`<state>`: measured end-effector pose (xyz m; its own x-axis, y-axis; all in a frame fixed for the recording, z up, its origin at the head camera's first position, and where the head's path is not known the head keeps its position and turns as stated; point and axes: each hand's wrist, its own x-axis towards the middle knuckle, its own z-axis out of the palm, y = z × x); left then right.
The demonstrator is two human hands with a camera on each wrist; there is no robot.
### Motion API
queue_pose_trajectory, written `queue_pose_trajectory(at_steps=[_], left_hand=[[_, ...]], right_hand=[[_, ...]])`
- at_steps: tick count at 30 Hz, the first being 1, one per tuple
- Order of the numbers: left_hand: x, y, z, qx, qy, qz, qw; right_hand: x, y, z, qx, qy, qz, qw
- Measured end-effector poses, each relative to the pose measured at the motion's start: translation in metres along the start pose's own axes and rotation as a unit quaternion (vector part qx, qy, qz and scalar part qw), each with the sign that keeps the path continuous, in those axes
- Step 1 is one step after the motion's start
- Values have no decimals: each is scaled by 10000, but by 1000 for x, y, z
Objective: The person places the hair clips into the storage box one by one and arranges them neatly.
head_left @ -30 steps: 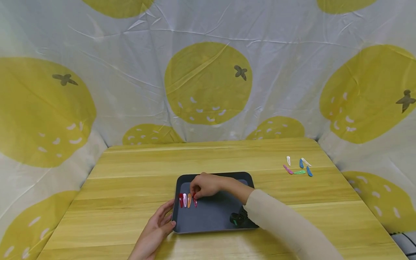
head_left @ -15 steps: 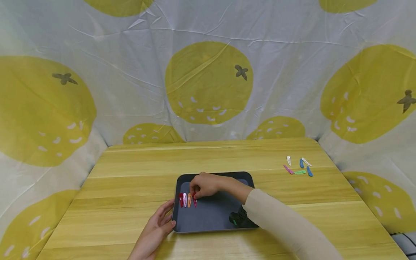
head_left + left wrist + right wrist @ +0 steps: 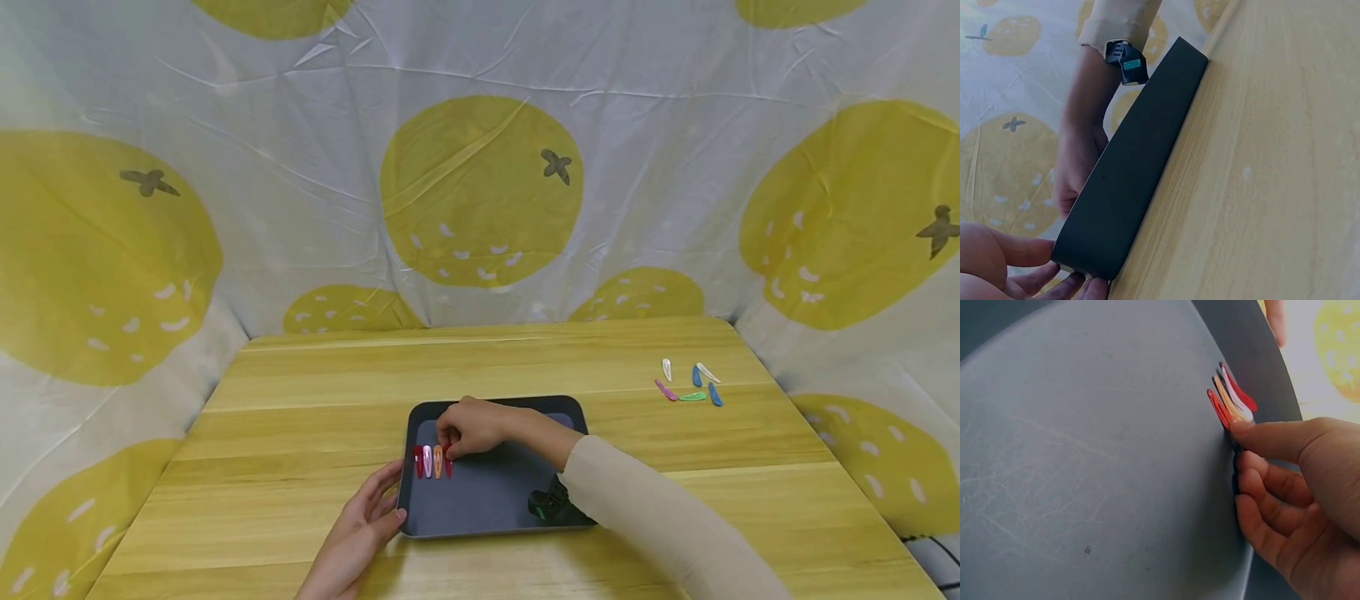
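My right hand reaches into a dark grey tray and pinches a red snap hair clip between thumb and fingers. That clip lies at the right end of a row. Left of it, side by side near the tray's left wall, are an orange clip, a pale pink clip and a dark red clip. My left hand grips the tray's left side, its thumb at the rim and its fingers on the outer wall and lower edge in the left wrist view.
Towards the table's far right lies a loose group of clips: two white, two blue, one green and one purple. A black camera is worn on my right wrist, above the tray. A patterned cloth hangs behind the wooden table.
The red clip under my right fingers has shifted slightly left and straightened, now closer to the orange clip. My left hand and the tray stay in place.
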<state>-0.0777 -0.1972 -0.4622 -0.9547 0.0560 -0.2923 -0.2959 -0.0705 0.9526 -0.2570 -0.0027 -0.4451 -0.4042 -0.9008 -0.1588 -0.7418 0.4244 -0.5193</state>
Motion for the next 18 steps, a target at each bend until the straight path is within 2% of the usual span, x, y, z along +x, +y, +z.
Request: queue_pose_trajectory(at_steps=[11, 18], left_hand=[[0, -1, 1, -111, -3, -11, 9999], [0, -1, 2, -86, 45, 7, 10000]], right_hand=[[0, 2, 0, -64, -1, 4, 10000], [-4, 4, -3, 82, 13, -84, 9999]])
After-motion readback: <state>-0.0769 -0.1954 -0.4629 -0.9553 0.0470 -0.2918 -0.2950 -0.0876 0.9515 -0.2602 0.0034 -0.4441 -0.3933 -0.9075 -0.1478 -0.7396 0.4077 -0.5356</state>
